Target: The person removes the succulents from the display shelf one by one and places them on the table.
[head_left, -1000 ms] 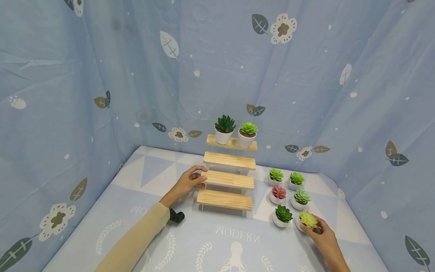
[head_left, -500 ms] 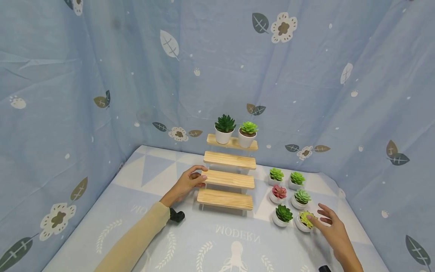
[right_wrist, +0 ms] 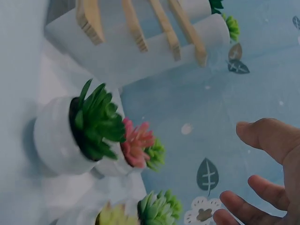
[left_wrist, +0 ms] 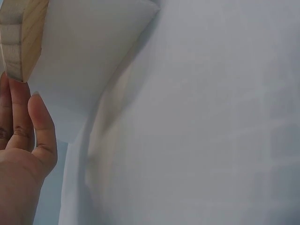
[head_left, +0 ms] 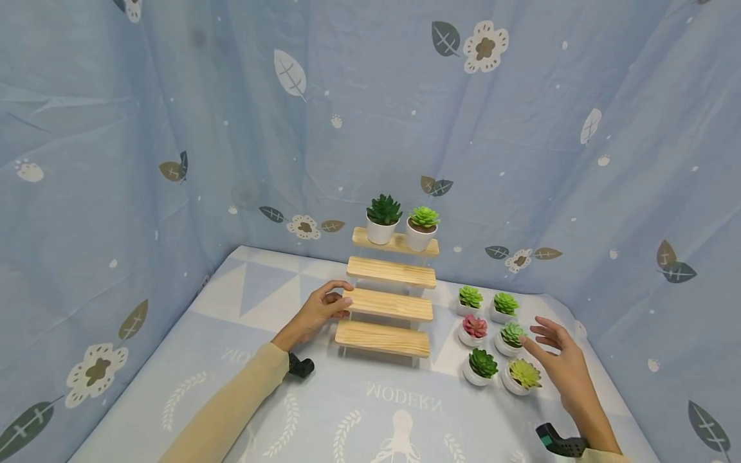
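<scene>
At the left end of the second-lowest board of a four-step wooden display stand (head_left: pixel 389 303), my left hand (head_left: pixel 320 312) holds the board's end between thumb and fingers. The left wrist view shows the fingers right at the end of the board (left_wrist: pixel 22 40). My right hand (head_left: pixel 561 360) hovers with spread fingers beside a pale green potted succulent (head_left: pixel 512 335), holding nothing. Its thumb overlaps that plant in the head view. Nearer me stand a yellow-green succulent (head_left: pixel 523 374) and a dark green one (head_left: pixel 482 364). A red succulent (head_left: pixel 475 326) is behind them.
Two taller potted succulents, one dark green (head_left: pixel 383 218) and one bright green (head_left: pixel 422 228), stand on the top board. Two small green succulents (head_left: pixel 470 297) in square pots sit at the back right. A blue patterned curtain (head_left: pixel 370 128) encloses the cloth-covered table (head_left: pixel 324 411).
My right hand has let go of the yellow-green succulent and moved back and up toward the pale green one, fingers spreading. The left hand stays on the stand.
</scene>
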Demonstrator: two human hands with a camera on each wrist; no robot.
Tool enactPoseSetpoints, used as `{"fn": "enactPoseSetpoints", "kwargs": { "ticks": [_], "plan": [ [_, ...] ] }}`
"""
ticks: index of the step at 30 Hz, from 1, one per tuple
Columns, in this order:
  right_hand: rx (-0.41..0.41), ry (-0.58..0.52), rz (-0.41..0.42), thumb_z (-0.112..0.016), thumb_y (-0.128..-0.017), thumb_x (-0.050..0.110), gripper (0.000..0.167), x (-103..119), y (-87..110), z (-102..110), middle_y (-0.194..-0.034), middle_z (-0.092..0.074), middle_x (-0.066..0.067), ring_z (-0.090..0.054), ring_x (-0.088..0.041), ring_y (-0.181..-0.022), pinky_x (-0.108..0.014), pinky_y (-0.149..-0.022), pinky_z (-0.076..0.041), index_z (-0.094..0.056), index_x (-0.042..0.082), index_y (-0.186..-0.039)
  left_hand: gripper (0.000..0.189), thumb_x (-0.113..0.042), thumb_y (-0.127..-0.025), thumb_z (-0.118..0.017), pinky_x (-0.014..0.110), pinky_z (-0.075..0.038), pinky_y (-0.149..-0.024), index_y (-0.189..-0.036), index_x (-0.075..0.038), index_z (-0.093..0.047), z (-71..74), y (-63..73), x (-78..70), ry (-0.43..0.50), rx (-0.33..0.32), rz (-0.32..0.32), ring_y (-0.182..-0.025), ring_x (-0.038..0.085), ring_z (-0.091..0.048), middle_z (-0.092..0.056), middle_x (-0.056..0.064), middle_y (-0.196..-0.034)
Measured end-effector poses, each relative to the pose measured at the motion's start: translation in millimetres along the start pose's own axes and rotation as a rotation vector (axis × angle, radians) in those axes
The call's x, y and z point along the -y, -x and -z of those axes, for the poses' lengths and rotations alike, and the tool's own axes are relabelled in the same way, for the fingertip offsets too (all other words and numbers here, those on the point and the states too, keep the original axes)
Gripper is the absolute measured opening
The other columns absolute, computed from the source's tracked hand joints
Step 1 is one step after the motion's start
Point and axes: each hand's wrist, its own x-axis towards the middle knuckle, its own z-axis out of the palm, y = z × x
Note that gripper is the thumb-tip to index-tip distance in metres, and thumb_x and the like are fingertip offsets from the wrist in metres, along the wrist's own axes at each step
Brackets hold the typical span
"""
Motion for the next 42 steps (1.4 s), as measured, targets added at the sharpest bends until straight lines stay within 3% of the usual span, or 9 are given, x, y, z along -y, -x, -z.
{"fn": "enactPoseSetpoints", "kwargs": {
  "ticks": [5, 10, 13, 18, 22, 34, 42],
  "plan": [
    [0.033, -0.006, 0.098, -0.066, -0.101, 0.047, 0.079, 15.6, -8.7, -3.6, -0.150, -0.047, -0.019, -0.044, -0.036, -0.133, -0.032, -0.095, -0.042, -0.031, 0.009, -0.161, 0.040, -0.021, -0.102, -0.069, 0.043, -0.059, -0.088, -0.138, -0.011, -0.056, 0.5, 0.3, -1.4, -0.004, -0.002, 0.000, -0.105, 0.056, -0.062, -0.062, 0.014, -0.098],
    [0.065, -0.031, 0.179, -0.066, -0.102, 0.043, 0.074, 34.9, -18.9, -9.6, -0.150, -0.047, -0.017, -0.045, -0.033, -0.133, -0.025, -0.095, -0.043, -0.032, 0.012, -0.161, 0.040, -0.022, -0.102, -0.069, 0.043, -0.059, -0.088, -0.138, -0.011, -0.056, 0.5, 1.7, -2.9, -0.012, -0.006, -0.001, -0.104, 0.055, -0.063, -0.062, 0.014, -0.099],
    [0.081, -0.052, 0.203, -0.067, -0.101, 0.043, 0.074, 46.1, -25.8, -14.7, -0.150, -0.047, -0.015, -0.046, -0.032, -0.132, -0.029, -0.098, -0.042, -0.032, 0.014, -0.161, 0.039, -0.021, -0.102, -0.068, 0.044, -0.059, -0.088, -0.138, -0.011, -0.056, 0.2, 1.9, -2.9, -0.013, -0.004, -0.005, -0.104, 0.055, -0.063, -0.062, 0.015, -0.099],
    [0.116, -0.101, 0.227, -0.068, -0.100, 0.043, 0.077, 61.3, -35.4, -22.8, -0.152, -0.047, -0.014, -0.046, -0.032, -0.133, -0.048, -0.106, -0.039, -0.031, 0.016, -0.162, 0.039, -0.022, -0.103, -0.068, 0.044, -0.059, -0.089, -0.138, -0.011, -0.056, -0.4, 1.6, -3.0, -0.021, 0.001, -0.006, -0.103, 0.053, -0.064, -0.062, 0.015, -0.099],
    [0.132, -0.135, 0.241, -0.070, -0.099, 0.045, 0.079, 72.0, -44.6, -29.2, -0.152, -0.046, -0.015, -0.042, -0.036, -0.138, -0.056, -0.110, -0.037, -0.032, 0.016, -0.161, 0.040, -0.023, -0.102, -0.069, 0.045, -0.059, -0.089, -0.139, -0.011, -0.056, -1.0, 0.5, -3.6, -0.025, 0.005, -0.011, -0.102, 0.051, -0.065, -0.062, 0.015, -0.099],
    [0.107, -0.121, 0.261, -0.073, -0.095, 0.050, 0.080, 105.0, -72.6, -55.0, -0.151, -0.048, -0.014, -0.045, -0.036, -0.137, -0.057, -0.112, -0.037, -0.038, 0.016, -0.158, 0.040, -0.022, -0.103, -0.068, 0.045, -0.059, -0.090, -0.139, -0.011, -0.056, -2.4, -0.2, -3.4, -0.032, 0.013, -0.008, -0.098, 0.043, -0.068, -0.062, 0.013, -0.096],
    [0.059, -0.187, 0.317, -0.076, -0.092, 0.052, 0.081, 130.4, -93.2, -76.6, -0.149, -0.051, -0.011, -0.049, -0.034, -0.133, -0.054, -0.110, -0.041, -0.042, 0.016, -0.156, 0.039, -0.022, -0.103, -0.068, 0.045, -0.059, -0.090, -0.138, -0.011, -0.056, 0.4, 0.0, -3.7, -0.044, 0.014, -0.007, -0.099, 0.046, -0.068, -0.063, 0.014, -0.096]
  ]
}}
